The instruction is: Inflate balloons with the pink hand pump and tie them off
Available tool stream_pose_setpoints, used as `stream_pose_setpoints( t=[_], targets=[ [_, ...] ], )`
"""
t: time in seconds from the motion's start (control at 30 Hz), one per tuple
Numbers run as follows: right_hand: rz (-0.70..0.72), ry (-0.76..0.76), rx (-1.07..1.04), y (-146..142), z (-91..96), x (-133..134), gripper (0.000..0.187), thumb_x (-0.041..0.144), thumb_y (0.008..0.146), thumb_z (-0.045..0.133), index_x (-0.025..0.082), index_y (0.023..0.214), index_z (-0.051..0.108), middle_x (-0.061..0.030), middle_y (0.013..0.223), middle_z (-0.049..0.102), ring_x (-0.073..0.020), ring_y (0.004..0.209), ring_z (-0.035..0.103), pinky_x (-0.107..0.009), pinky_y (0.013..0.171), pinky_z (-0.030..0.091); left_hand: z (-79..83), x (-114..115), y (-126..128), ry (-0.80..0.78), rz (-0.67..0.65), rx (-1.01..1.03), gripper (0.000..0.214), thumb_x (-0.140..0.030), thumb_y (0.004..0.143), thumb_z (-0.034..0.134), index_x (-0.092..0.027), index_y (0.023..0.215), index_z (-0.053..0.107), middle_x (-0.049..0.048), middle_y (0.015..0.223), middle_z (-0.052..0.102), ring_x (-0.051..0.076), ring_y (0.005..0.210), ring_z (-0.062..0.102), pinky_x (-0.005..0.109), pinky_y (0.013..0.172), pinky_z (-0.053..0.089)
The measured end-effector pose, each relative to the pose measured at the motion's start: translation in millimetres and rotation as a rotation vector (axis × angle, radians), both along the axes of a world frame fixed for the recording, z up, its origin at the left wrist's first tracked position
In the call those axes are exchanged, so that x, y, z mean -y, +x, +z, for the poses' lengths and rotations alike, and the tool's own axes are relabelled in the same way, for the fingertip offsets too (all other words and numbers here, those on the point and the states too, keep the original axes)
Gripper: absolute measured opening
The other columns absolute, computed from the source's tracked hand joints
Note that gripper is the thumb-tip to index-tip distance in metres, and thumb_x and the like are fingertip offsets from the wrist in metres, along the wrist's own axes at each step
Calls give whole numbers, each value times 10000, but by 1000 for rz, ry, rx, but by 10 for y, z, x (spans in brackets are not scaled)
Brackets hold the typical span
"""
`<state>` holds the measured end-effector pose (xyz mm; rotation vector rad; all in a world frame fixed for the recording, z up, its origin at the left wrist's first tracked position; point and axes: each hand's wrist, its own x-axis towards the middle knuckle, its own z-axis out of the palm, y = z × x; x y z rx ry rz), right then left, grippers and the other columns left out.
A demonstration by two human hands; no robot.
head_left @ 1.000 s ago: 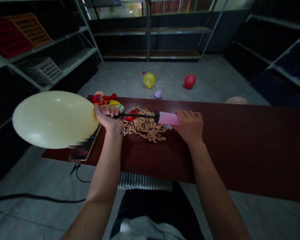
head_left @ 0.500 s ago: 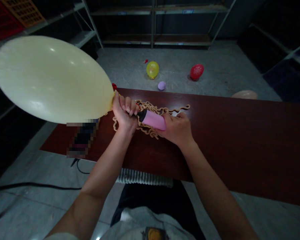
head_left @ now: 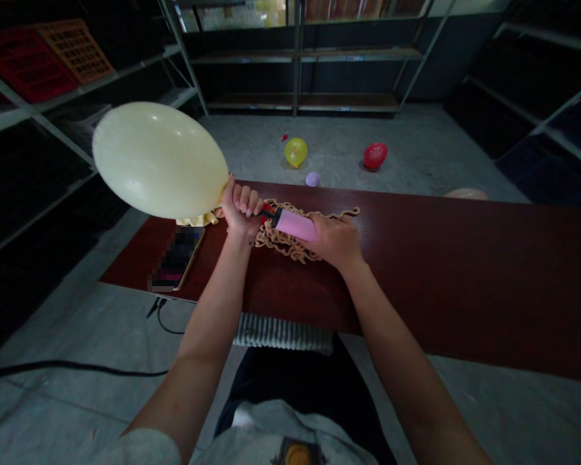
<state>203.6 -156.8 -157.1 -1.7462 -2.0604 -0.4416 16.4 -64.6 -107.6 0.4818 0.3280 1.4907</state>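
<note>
At the desk's (head_left: pixel 465 271) left end, we hold a pale yellow balloon (head_left: pixel 159 158) in the air above a phone (head_left: pixel 177 258). Our left hand (head_left: pixel 241 210) has its fingers (head_left: pixel 246 199) curled tight around the balloon's neck. Just to its right, our right hand (head_left: pixel 334 240) wraps its fingers around the pink pump (head_left: pixel 295 225), over a tangle of tan uninflated balloons (head_left: pixel 283 242). Beyond the desk, a yellow balloon (head_left: pixel 295 152), a purple one (head_left: pixel 312 179) and a red one (head_left: pixel 375 155) lie on the floor.

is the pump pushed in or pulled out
Pushed in: the pump sits against the left hand at the balloon, almost no rod showing; right hand grips it.
</note>
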Motion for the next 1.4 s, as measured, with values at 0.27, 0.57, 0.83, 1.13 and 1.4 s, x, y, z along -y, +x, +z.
stream_pose_setpoints(
  t=[0.27, 0.57, 0.83, 1.13, 1.4],
  targets=[
    [-77, 15, 34, 242, 15, 17, 390, 536, 869, 549, 191, 1022, 645, -89, 922, 720, -246, 844, 619, -357, 818, 300, -32, -138, -224, 112, 77, 85, 619, -284, 1062, 324, -189, 481, 133, -64, 405, 110, 57, 300, 133, 203, 312, 190],
    [-209, 41, 63, 494, 64, 63, 272, 386, 866, 573, 177, 1034, 623, -103, 952, 677, -252, 879, 560, -346, 790, 314, 33, -117, -411, 129, 207, 54, 538, -280, 1060, 333, -192, 534, 263, -79, 406, 124, 65, 295, 126, 205, 312, 189],
    [-173, 37, 77, 397, 123, 99, 297, 431, 858, 600, 172, 1002, 625, -104, 930, 683, -246, 840, 568, -341, 725, 310, 159, -24, -321, -6, 357, -17, 537, -259, 1061, 286, -186, 546, 154, -66, 407, 144, 45, 298, 151, 183, 320, 192],
    [-62, -14, 54, 40, 122, 82, 417, 480, 829, 611, 138, 1065, 639, -119, 895, 709, -243, 790, 620, -321, 669, 310, 111, 134, 38, -15, 195, -80, 631, -424, 1022, 451, -192, 508, 169, -68, 414, 160, 53, 310, 154, 201, 312, 196],
    [-77, -45, -4, -6, 41, 35, 431, 502, 804, 627, 155, 1057, 649, -111, 896, 725, -234, 764, 635, -310, 638, 291, 28, 159, 242, -21, 102, -60, 654, -481, 981, 521, -193, 489, 200, -69, 398, 190, 52, 305, 193, 208, 316, 202]
  ],
)
